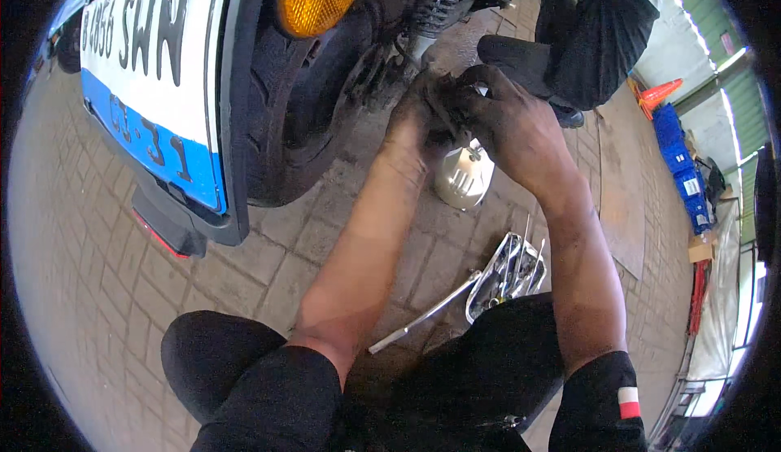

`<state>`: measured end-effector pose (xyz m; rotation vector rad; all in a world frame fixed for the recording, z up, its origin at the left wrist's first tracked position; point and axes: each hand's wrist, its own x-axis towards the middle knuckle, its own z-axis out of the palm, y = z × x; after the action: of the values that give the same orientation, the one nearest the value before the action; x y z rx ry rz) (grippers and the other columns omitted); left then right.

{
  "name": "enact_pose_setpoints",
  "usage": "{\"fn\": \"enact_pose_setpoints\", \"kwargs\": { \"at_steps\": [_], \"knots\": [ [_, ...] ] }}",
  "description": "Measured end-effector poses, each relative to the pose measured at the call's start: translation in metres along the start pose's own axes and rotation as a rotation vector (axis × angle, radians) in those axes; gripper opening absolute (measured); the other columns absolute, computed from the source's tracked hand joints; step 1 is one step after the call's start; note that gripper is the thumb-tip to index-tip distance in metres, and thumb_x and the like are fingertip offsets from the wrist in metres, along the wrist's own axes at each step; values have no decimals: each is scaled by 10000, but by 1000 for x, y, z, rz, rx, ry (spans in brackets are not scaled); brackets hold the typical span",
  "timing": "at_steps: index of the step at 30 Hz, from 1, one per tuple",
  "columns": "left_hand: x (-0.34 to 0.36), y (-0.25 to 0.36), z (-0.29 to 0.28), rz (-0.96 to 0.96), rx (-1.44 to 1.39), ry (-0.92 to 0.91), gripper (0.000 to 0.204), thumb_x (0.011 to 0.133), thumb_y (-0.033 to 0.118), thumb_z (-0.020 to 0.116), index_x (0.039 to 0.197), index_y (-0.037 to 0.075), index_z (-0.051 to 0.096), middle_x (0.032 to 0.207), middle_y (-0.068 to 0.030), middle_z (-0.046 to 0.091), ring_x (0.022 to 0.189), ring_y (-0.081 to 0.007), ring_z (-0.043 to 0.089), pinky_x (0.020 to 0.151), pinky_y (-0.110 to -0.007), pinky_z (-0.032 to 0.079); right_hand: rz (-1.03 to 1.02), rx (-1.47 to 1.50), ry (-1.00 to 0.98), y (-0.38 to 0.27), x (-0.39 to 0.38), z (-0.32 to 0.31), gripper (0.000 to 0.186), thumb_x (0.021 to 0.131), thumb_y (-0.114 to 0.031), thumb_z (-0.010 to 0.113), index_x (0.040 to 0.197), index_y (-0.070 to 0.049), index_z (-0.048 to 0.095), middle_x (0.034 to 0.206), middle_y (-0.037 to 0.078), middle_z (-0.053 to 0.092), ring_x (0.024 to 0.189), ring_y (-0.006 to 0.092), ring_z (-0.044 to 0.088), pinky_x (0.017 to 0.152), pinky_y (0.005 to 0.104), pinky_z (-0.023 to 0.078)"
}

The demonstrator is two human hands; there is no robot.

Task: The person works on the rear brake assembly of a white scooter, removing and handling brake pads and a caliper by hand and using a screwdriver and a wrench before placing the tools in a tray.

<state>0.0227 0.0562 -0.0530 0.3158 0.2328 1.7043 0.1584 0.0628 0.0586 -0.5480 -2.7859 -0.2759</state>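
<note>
While both hands work close together beside the wheel (297, 118), a dark part (446, 114) sits between them, at the fingertips. The left hand (413, 110) is curled round its near left side; the right hand (517, 126) is bent over it from the other side, thumb and finger pinching. Both look clamped on the part, though grime and shadow hide the exact grip of the fingertips.

Just below the hands is a slotted silver cover (464, 182); whether it touches either one I can't tell. Above the left hand stands the shock (439, 3), and well left of it, past the wheel, the plate (150, 29). Nearer the body, below the right hand, lies a tray (470, 310) of tools (514, 265), with a bar (423, 314) by its left edge. Beyond the right hand crouches another person (598, 41).

The step looks like fitting or freeing the part by hand. I judge that the next move calls for one hand steadying it while the other turns or pulls.
</note>
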Motion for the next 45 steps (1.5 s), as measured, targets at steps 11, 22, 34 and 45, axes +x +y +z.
{"fn": "enact_pose_setpoints", "kwargs": {
  "at_steps": [11, 22, 34, 45],
  "knots": [
    [-8, 4, 0, -70, -142, -65, 417, 958, 438, 450, 1099, 70, 588, 1001, -106, 657, 834, -230, 642, 762, -397, 539, 3, -18, 23, -6, 3, 4, 336, 776, -56, 581, 1097, -126, 652, 1166, 122, 567, 967, 319, 609, 777, 400, 517],
    [-20, 15, 16, -9, 34, -5, 359, 971, 334, 411, 1116, 55, 584, 1070, -113, 635, 945, -226, 617, 815, -350, 535, -106, 36, 86, -2, 2, 0, 345, 763, -57, 568, 1088, -118, 669, 1244, 132, 549, 1074, 323, 565, 890, 377, 502],
    [-15, 13, -8, -40, -44, -97, 411, 951, 384, 449, 1152, 50, 581, 1108, -114, 632, 962, -235, 617, 851, -372, 525, -122, -210, 14, -13, 1, 7, 334, 762, -145, 578, 1075, -191, 685, 1238, 113, 549, 1146, 276, 497, 989, 471, 370],
    [-25, 22, -3, 31, 116, 113, 404, 947, 399, 469, 1158, 75, 584, 1073, -99, 645, 902, -238, 614, 735, -386, 522, 136, 340, 121, 30, -19, -30, 386, 822, -88, 655, 1199, -55, 579, 1158, 170, 590, 1049, 308, 579, 886, 359, 465]
  ]
}}
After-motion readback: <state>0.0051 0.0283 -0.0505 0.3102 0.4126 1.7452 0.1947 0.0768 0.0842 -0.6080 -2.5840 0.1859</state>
